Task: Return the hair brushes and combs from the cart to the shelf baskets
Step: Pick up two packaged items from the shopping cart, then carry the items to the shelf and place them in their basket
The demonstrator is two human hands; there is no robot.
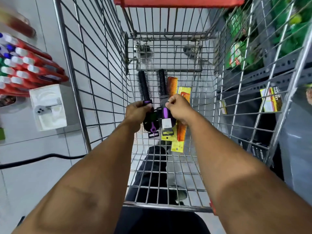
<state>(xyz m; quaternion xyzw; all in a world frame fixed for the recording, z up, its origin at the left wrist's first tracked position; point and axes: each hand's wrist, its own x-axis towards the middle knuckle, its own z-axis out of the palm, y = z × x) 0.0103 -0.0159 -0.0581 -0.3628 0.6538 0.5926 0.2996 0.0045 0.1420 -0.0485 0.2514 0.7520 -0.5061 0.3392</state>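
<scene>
Both my hands are down inside the wire shopping cart (94, 92). My left hand (137, 112) is closed around the handle of a black round hair brush (144, 86) with a purple grip. My right hand (179, 108) grips a second black round brush (162, 82) together with orange combs (172, 85) in yellow packaging (184, 92). The brush heads point away from me. Card tags and comb ends (181, 134) hang below my right hand. The shelf baskets are not clearly visible.
A red cart handle bar (177, 1) is at the top. Red tubes with white caps (25, 68) and a white box (49, 107) sit on the left. Dark grey shelving (270, 71) with green packs (239, 53) and yellow packs (271, 99) is on the right. A black cable (42, 157) lies on the tiled floor.
</scene>
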